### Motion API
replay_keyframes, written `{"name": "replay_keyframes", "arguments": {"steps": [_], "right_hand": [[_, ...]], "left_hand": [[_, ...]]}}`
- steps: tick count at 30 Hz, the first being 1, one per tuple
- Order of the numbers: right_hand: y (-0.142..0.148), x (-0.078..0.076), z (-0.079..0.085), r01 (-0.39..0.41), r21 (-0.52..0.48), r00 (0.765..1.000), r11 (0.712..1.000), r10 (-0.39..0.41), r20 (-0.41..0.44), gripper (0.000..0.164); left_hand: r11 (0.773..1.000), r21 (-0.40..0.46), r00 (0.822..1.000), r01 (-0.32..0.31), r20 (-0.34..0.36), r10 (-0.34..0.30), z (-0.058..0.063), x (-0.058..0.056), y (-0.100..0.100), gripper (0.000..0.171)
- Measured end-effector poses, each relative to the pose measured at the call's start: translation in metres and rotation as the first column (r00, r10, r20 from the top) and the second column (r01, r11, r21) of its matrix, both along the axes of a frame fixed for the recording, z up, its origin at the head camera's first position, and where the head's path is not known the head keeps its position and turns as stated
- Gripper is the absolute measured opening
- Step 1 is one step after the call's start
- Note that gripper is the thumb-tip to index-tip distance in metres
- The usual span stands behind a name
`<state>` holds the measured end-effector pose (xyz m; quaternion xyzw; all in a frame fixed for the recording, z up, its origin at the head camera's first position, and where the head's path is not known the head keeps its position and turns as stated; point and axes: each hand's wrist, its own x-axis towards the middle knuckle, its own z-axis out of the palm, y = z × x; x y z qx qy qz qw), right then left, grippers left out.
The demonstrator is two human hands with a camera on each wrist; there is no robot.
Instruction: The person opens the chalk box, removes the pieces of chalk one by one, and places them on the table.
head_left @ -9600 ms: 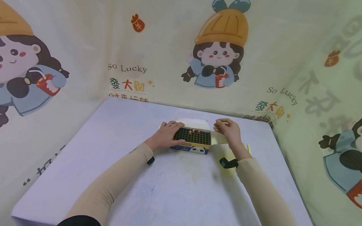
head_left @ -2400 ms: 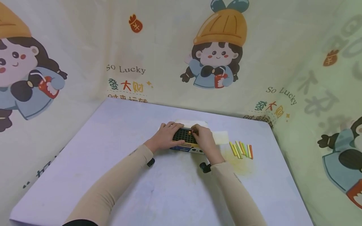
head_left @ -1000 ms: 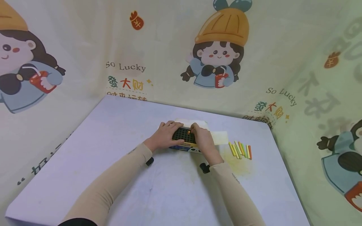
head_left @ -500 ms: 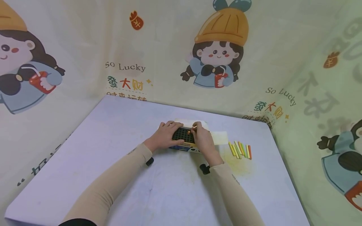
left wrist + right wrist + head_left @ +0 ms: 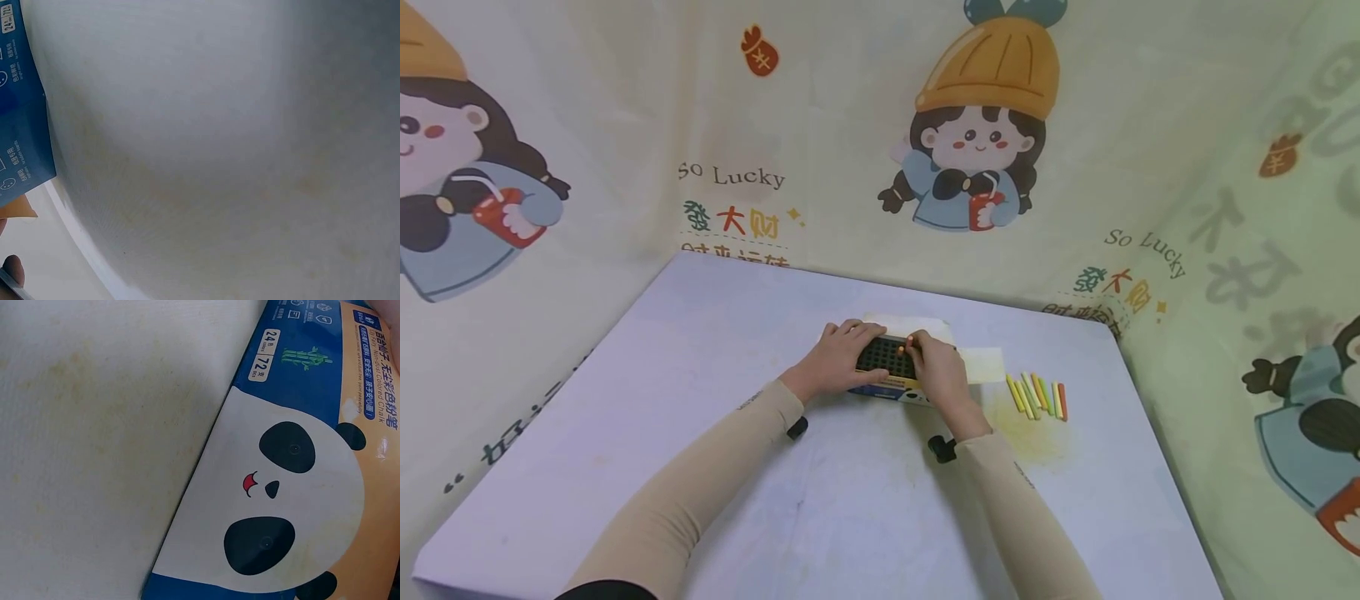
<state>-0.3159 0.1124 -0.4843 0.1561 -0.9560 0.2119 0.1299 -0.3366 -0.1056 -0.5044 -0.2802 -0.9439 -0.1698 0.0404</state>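
An open chalk box (image 5: pixel 891 391), printed with a panda, lies on the table with a black holder (image 5: pixel 877 357) full of holes inside. My left hand (image 5: pixel 833 364) grips its left end, thumb along the front edge and fingers over the back. The right hand (image 5: pixel 942 372) pinches a small orange chalk stick (image 5: pixel 910 340) over the right part of the holder. Beside those fingertips another orange chalk stick (image 5: pixel 901 350) stands in a hole. In the right wrist view the box's panda side (image 5: pixel 337 506) fills the right; the left wrist view catches only a blue corner (image 5: pixel 25 144).
Several yellow, green, white and orange chalk sticks (image 5: pixel 1037 397) lie in a loose row right of the box. The box's side flap (image 5: pixel 983 365) sticks out toward them, and its lid (image 5: pixel 910 323) leans back. Yellowish dust marks the white table (image 5: pixel 850 508).
Since the oldest frame, my right hand has come left from beside the box to over the holder. In the last half second the chalk it pinches has turned more upright. The left hand stays put.
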Motion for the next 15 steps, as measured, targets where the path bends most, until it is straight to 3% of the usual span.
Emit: {"name": "replay_keyframes", "arguments": {"steps": [15], "right_hand": [[0.0004,-0.001,0.0003,0.012,0.009,1.0,1.0,-0.012,0.027,0.022]], "left_hand": [[1.0,0.005,1.0,-0.003,-0.011,0.003,-0.0007,-0.0011,0.0,0.085]]}}
